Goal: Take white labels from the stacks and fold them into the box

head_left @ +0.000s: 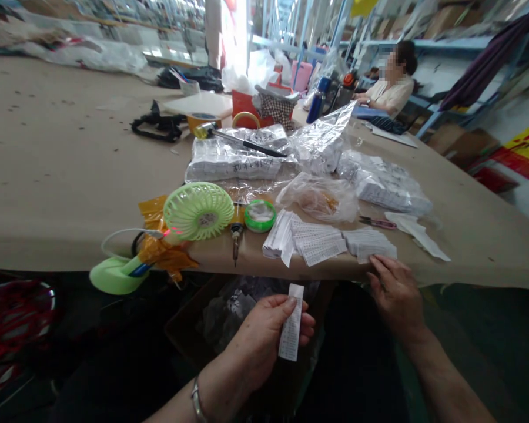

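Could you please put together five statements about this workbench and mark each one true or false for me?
1. The left hand holds a printed paper strip. True.

2. The right hand holds the blue bottle. False: the right hand's fingertips are at the rightmost stack of paper strips, and the blue bottle stands farther back on the table.

3. The light-green fan is to the left of the green round container. True.

4. The metal bangle is on the right wrist. False: the metal bangle is on the left wrist.

5. The blue bottle is farther from the hands than the light-green fan. True.
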Demonstrator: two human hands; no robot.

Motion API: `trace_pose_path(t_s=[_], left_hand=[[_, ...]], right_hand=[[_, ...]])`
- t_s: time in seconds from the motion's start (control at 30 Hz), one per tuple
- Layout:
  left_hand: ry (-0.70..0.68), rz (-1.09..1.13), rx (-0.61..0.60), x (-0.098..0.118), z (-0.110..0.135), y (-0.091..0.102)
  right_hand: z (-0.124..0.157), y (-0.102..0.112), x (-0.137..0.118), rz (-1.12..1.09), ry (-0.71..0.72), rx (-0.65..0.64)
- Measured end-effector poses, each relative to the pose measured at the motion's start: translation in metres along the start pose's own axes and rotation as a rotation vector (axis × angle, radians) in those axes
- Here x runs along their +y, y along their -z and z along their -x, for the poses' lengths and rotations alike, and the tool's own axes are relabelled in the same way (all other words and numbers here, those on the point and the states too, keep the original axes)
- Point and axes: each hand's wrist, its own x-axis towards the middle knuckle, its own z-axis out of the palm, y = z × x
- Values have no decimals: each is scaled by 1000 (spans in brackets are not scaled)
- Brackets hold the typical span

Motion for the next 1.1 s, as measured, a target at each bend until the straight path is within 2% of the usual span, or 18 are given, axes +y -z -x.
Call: trace_pose_path(t_s=[0.17,0.27,0.37,0.43,0.5,0.57,0.67,0.8,0.9,1.1], left_hand=[[-4,-9,9,-1,1,2],[1,-12,21,-1,3,1],[1,-21,8,-1,5,0],[11,-6,-3,-2,5,0],[18,17,-17,-3,4,1],[8,41,-48,-4,3,2],[-43,81,-97,-4,4,4],[-101,170,-93,-2,6,7],[-92,231,-76,0,7,8],[-82,253,-68,0,7,9]], right_hand=[[-8,6,9,-78,17,83],[-13,10,8,-172,-86,116],[-18,15,-15,-302,-249,241],[-20,19,-42,-488,-273,343],[-21,22,-73,-714,-180,322],[-20,21,-101,-864,28,182],[-18,14,-126,-892,262,-1],[-18,5,-132,-860,385,-63],[-21,6,-131,-849,466,-108],[-26,11,-130,-815,534,-167]])
